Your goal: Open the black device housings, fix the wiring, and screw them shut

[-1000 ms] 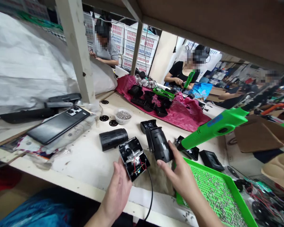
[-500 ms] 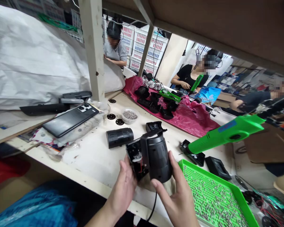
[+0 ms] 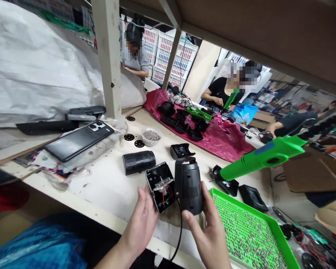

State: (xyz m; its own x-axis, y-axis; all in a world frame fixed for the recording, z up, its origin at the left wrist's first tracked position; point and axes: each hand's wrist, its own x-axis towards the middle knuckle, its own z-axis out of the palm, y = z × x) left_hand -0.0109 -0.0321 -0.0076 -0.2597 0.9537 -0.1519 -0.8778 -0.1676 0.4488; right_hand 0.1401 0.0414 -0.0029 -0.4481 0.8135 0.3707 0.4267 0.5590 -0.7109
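My left hand [image 3: 143, 220] holds a square, open-faced black plastic casing [image 3: 160, 186] from its left side; a clear part and red wires show inside. My right hand [image 3: 210, 231] grips a rounded black plastic housing [image 3: 190, 186], thumb in front and fingers along its right side. The two pieces are side by side above the bench's front part. A black cable [image 3: 180, 233] hangs down between my hands. Behind them lie a black cylindrical shell [image 3: 139, 162] and a black half shell [image 3: 182, 150].
A green electric screwdriver [image 3: 257, 158] rests its tip end in a black part. At right are a green tray [image 3: 252, 231] of small metal pieces and a black frame [image 3: 253, 198]. A bowl of screws [image 3: 151, 136] and a phone [image 3: 80, 141] lie left. Co-workers sit beyond.
The casing in my left hand has come apart sideways from the housing and turned so its inside faces me. The cable between them now shows more fully.
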